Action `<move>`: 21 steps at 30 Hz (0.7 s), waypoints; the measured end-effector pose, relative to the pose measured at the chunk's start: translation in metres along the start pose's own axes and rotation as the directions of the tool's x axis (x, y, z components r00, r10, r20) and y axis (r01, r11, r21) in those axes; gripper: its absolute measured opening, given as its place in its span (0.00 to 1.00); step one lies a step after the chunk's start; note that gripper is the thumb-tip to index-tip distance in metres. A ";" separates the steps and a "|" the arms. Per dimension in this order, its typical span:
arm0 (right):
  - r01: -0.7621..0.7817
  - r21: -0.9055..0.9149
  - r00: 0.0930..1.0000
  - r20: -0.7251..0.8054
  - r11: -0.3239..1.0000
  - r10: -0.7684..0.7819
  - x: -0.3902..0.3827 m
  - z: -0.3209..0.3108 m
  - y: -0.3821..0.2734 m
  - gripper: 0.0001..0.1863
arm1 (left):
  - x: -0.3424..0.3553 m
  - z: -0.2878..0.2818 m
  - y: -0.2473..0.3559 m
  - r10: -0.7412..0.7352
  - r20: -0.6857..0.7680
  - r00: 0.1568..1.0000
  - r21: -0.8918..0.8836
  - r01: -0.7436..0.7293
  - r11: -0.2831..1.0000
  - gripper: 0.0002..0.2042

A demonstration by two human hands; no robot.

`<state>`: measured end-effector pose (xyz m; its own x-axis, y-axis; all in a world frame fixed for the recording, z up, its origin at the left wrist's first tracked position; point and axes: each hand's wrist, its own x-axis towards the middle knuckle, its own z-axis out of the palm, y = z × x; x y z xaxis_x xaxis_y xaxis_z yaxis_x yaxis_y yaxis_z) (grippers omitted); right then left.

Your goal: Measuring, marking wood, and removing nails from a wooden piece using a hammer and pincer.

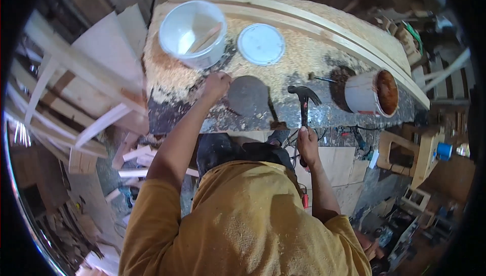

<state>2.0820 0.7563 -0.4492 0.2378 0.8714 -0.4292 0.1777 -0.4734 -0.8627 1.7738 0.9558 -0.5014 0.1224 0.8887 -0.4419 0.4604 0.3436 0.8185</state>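
My right hand (307, 146) grips a claw hammer (304, 105) by its dark handle, with the head raised over the near part of the workbench. My left hand (217, 84) is closed beside the left edge of a round, flat grey disc (248, 95). Whatever its fingers hold, if anything, is too small or hidden to tell. Behind that hand stands a white bucket (174, 30) with a flat wooden stick (206, 38) in it. A round white lid (261, 44) lies to its right. Further right, a pale bucket (362, 95) shows a reddish-brown inside.
Sawdust covers much of the dark workbench (334, 119). Long wooden strips (304, 19) run along its far side. A slim tool (322, 78) lies near the pale bucket. Wooden frames (101, 124) stand at left, and offcuts (139, 154) litter the floor.
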 end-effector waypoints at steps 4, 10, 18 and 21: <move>-0.094 -0.104 0.980 -0.185 0.990 0.073 -0.019 -0.013 -0.007 0.15 | 0.055 -0.002 -0.002 0.166 -0.282 0.945 0.219 -0.105 0.970 0.19; -0.058 -0.171 0.980 -0.198 0.984 0.023 -0.067 -0.088 0.074 0.19 | 0.011 0.081 0.107 0.572 -0.058 0.818 0.546 -0.454 0.704 0.19; -0.316 -0.036 0.945 -0.103 0.948 0.311 -0.094 -0.164 0.117 0.19 | -0.017 0.316 0.378 0.656 0.631 0.414 0.281 -0.910 0.304 0.10; -0.342 0.003 0.937 -0.073 0.940 0.341 -0.088 -0.183 0.136 0.19 | -0.004 0.391 0.405 0.312 0.765 0.564 0.543 -0.825 0.158 0.12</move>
<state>2.2597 0.5919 -0.4798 0.3528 0.6457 -0.6771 0.0826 -0.7424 -0.6649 2.3041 0.9723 -0.3115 0.8851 0.3755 -0.2749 0.4492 -0.8436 0.2941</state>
